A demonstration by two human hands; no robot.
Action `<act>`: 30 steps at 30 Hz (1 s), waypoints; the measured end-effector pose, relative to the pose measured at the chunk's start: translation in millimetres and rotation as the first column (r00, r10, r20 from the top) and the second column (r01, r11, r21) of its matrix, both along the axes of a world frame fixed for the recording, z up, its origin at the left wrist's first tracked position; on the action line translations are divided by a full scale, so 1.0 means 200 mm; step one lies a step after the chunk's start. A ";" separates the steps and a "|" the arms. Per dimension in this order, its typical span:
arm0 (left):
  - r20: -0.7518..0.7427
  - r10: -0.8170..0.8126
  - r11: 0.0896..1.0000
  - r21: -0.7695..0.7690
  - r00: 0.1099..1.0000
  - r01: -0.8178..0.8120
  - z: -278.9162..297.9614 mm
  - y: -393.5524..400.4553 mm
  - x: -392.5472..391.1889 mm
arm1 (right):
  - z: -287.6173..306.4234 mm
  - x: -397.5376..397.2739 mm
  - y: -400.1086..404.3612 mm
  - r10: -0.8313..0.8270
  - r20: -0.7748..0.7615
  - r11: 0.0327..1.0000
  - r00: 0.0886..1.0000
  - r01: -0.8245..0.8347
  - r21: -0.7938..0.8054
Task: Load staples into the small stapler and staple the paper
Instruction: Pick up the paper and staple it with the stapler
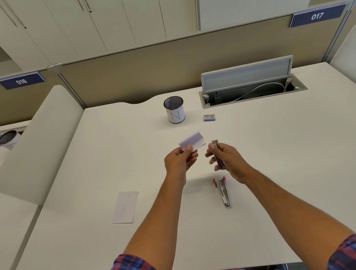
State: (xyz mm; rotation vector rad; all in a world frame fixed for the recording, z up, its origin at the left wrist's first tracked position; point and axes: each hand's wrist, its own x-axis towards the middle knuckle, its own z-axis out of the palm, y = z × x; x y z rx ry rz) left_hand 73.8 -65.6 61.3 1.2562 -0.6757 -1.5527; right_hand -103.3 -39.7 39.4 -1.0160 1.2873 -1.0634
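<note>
Head view, largest to smallest. Desk point(283, 168): white, bearing all items. Cup point(174, 110): mesh pen holder, upright near the far edge. Sheet point(125, 206): folded paper lying flat, left of my arms. Left hand point(178, 161): raised above the desk, thumb and curled fingers pinching one end of a paper slip point(192, 141). Right hand point(226, 159): raised beside it, fingers wrapped round a small purple stapler point(218, 156), metal nose pointing away, close to the slip but apart. Pink stapler point(222, 190): lying open on the desk just below my right hand. Staple box point(209, 117): right of the cup.
</note>
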 end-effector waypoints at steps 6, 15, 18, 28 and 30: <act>-0.004 -0.002 0.999 0.044 1.000 0.002 0.00 0.00 -0.02 | -0.01 0.04 0.02 0.005 -0.004 0.998 1.000 -0.005 -0.064; -0.011 0.014 1.000 0.028 1.000 -0.014 0.01 -0.01 -0.01 | -0.04 0.09 0.02 0.052 0.171 0.996 0.984 -0.039 -0.079; 0.020 0.011 1.000 0.004 1.000 -0.011 0.00 0.00 -0.02 | -0.04 0.11 0.03 0.035 0.192 0.994 0.981 -0.014 -0.109; 0.355 0.050 0.985 -0.170 0.933 0.012 -0.03 0.00 -0.06 | -0.04 0.14 0.02 -0.062 0.114 0.987 0.992 0.078 -0.144; 0.347 0.011 0.986 -0.160 0.938 0.048 -0.04 0.00 -0.06 | -0.04 0.14 0.02 -0.113 0.111 0.980 0.987 0.129 -0.149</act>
